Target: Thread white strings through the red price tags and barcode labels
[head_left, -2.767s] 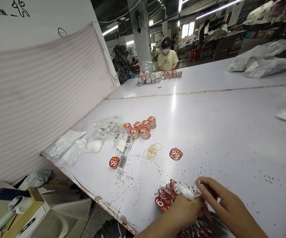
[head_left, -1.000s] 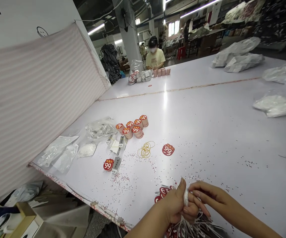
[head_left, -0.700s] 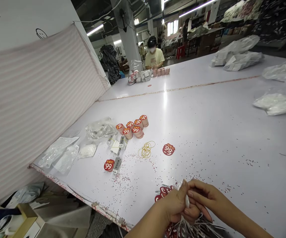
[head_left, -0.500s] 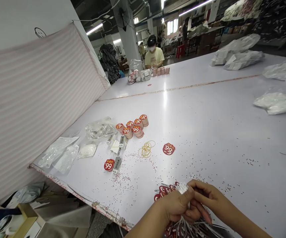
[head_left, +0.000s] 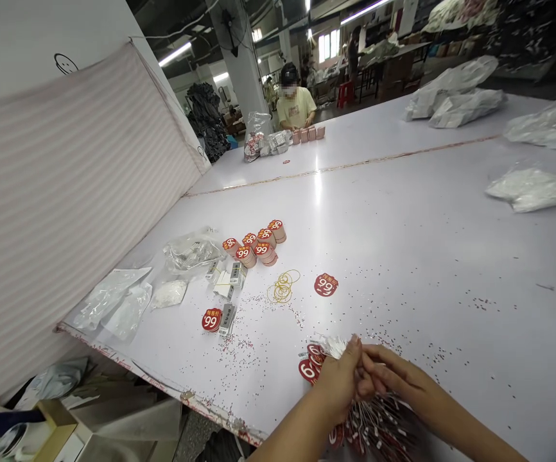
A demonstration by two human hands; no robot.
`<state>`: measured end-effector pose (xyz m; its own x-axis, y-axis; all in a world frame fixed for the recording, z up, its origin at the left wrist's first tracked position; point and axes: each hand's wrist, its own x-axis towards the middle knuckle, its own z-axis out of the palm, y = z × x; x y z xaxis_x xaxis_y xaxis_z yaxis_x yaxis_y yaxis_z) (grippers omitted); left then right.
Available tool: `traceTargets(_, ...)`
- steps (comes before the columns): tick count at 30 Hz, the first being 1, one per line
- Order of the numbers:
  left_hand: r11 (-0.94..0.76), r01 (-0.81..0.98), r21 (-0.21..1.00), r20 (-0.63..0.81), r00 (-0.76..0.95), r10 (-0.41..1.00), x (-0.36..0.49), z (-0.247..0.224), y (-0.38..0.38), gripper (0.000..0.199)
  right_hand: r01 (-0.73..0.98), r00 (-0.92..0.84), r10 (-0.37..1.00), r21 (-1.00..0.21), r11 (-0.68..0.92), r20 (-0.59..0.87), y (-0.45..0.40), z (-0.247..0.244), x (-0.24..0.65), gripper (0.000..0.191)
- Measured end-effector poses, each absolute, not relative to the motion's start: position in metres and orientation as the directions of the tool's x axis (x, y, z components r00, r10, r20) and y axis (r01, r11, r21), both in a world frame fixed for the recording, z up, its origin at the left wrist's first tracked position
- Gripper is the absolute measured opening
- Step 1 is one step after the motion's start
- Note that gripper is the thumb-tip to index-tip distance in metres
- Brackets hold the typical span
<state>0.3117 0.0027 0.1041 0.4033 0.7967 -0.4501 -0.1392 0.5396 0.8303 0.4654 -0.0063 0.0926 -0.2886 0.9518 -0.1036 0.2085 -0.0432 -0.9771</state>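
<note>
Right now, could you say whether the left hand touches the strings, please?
Touching: the head view shows the left hand closed around the strings, which emerge beside its thumb.

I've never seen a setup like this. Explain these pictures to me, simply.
There is no machine here, only a person's two bare hands. Every picture comes from one camera worn on that person's head, looking forward and down.

The left hand grips a bunch of white strings, with red tags beside it. The right hand meets it, fingertips close together; whether they pinch anything is hidden.

On the pale table lie tag stacks marked 99, grey labels, yellow bands and plastic bags. Another person is at the far side.
</note>
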Motion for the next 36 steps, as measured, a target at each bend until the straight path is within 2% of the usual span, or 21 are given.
traceTargets(4, 0.387, -0.17, 0.906, -0.331, 0.284, 0.9, 0.318, 0.117, -0.001, 0.083, 0.139, -0.405, 0.912, -0.99, -0.012, -0.068, -0.017, 0.09, 0.465, 0.085)
traceTargets(5, 0.342, -0.169, 0.924, -0.285, 0.289, 0.914, 0.318, 0.122, -0.002, 0.083, 0.151, -0.402, 0.914, -0.988, -0.003, -0.064, -0.017, 0.09, 0.463, 0.084)
traceTargets(8, 0.191, -0.127, 0.973, -0.134, 0.364, 0.922, 0.312, 0.14, -0.002, 0.076, 0.215, -0.358, 0.932, -0.976, 0.033, -0.048, -0.012, 0.09, 0.454, 0.065)
traceTargets(10, 0.012, 0.017, 1.0, -0.018, 0.415, 0.909, 0.305, 0.151, -0.001, 0.068, 0.257, -0.35, 0.937, -0.963, 0.075, -0.021, -0.009, 0.091, 0.448, 0.057)
traceTargets(12, -0.204, 0.243, 0.948, 0.065, 0.479, 0.876, 0.3, 0.16, 0.002, 0.055, 0.293, -0.362, 0.932, -0.948, 0.127, 0.014, -0.008, 0.093, 0.443, 0.057)
traceTargets(14, -0.34, 0.408, 0.848, 0.069, 0.55, 0.832, 0.297, 0.166, 0.005, 0.042, 0.319, -0.361, 0.931, -0.932, 0.17, 0.046, -0.01, 0.095, 0.439, 0.056)
traceTargets(16, -0.382, 0.469, 0.796, 0.03, 0.6, 0.799, 0.297, 0.17, 0.007, 0.038, 0.335, -0.343, 0.937, -0.922, 0.193, 0.072, -0.013, 0.097, 0.436, 0.051)
traceTargets(19, -0.354, 0.477, 0.804, -0.001, 0.597, 0.802, 0.301, 0.171, 0.006, 0.042, 0.355, -0.308, 0.945, -0.907, 0.224, 0.113, -0.016, 0.097, 0.431, 0.045)
traceTargets(21, -0.259, 0.435, 0.862, -0.015, 0.532, 0.846, 0.305, 0.169, 0.004, 0.049, 0.377, -0.313, 0.94, -0.89, 0.257, 0.138, -0.017, 0.095, 0.43, 0.042)
traceTargets(23, -0.087, 0.312, 0.946, -0.06, 0.434, 0.899, 0.308, 0.166, 0.002, 0.061, 0.41, -0.325, 0.933, -0.866, 0.286, 0.154, -0.016, 0.09, 0.432, 0.037)
traceTargets(25, 0.123, 0.132, 0.984, -0.166, 0.389, 0.906, 0.31, 0.162, 0.002, 0.07, 0.451, -0.322, 0.933, -0.841, 0.299, 0.159, -0.017, 0.085, 0.437, 0.036)
traceTargets(27, 0.324, -0.037, 0.945, -0.283, 0.403, 0.87, 0.312, 0.158, 0.003, 0.076, 0.491, -0.316, 0.934, -0.814, 0.309, 0.165, -0.018, 0.08, 0.442, 0.041)
traceTargets(29, 0.442, -0.159, 0.883, -0.353, 0.397, 0.847, 0.314, 0.152, 0.004, 0.077, 0.516, -0.327, 0.929, -0.791, 0.329, 0.173, -0.019, 0.076, 0.444, 0.048)
traceTargets(31, 0.462, -0.249, 0.851, -0.376, 0.325, 0.867, 0.314, 0.146, 0.007, 0.077, 0.534, -0.345, 0.922, -0.771, 0.347, 0.176, -0.021, 0.072, 0.443, 0.052)
traceTargets(36, 0.422, -0.388, 0.819, -0.369, 0.206, 0.906, 0.309, 0.141, 0.012, 0.074, 0.568, -0.353, 0.919, -0.741, 0.358, 0.173, -0.028, 0.065, 0.432, 0.046)
